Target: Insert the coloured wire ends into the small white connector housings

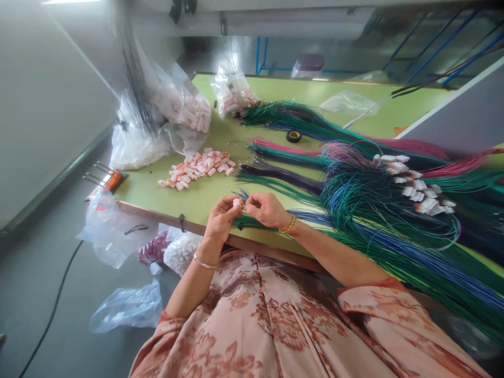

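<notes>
Left hand [220, 219] grips orange-and-white connector housing [237, 203]; right hand [269, 210] pinched closed beside it (whether on anything, can't tell).

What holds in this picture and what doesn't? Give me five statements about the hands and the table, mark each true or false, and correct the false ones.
1. The left hand holds a small connector. True.
2. The right hand lies flat on the table. False: it is curled in a pinch close to the connector.
3. A black tape roll lies on the green table. True.
4. The gold-coloured bracelet is on the left wrist. False: it is on the right; the left has a silver-coloured bangle.
5. The loose connector pile lies to the right of the looped wires. False: it lies to their left.
</notes>
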`<state>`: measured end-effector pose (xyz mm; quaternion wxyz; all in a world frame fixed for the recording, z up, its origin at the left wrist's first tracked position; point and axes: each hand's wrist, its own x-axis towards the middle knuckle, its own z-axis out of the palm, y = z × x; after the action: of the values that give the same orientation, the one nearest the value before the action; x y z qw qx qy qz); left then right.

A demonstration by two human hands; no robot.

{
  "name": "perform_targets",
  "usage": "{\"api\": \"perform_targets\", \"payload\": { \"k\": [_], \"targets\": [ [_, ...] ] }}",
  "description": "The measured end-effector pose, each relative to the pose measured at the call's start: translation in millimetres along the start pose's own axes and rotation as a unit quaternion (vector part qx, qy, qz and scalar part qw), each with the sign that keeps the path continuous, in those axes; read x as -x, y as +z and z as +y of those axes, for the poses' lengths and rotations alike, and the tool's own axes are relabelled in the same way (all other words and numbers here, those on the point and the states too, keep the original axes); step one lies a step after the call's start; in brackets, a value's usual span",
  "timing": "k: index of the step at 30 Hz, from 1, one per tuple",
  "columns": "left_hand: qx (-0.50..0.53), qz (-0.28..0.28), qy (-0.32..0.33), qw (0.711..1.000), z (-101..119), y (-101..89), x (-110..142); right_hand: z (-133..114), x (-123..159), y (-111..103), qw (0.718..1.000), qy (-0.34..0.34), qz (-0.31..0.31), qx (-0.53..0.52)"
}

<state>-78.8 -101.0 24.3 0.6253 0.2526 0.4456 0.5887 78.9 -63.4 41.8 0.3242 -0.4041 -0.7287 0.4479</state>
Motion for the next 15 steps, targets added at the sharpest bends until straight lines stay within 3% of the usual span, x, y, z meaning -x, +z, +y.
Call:
{"api": "perform_targets", "payload": {
  "k": [6, 15],
  "targets": [
    [-0.042, 0.035, 0.030, 0.998, -5.4, 5.4, 2.8, 6.2, -0.4, 4.8, 1.000, 0.006, -0.014, -0.009],
    [-0.029, 0.023, -0.023, 0.999, 2.8, 5.9, 6.6, 9.6, 4.5, -3.3, 0.999, -0.008, -0.048, -0.017]
  ]
}}
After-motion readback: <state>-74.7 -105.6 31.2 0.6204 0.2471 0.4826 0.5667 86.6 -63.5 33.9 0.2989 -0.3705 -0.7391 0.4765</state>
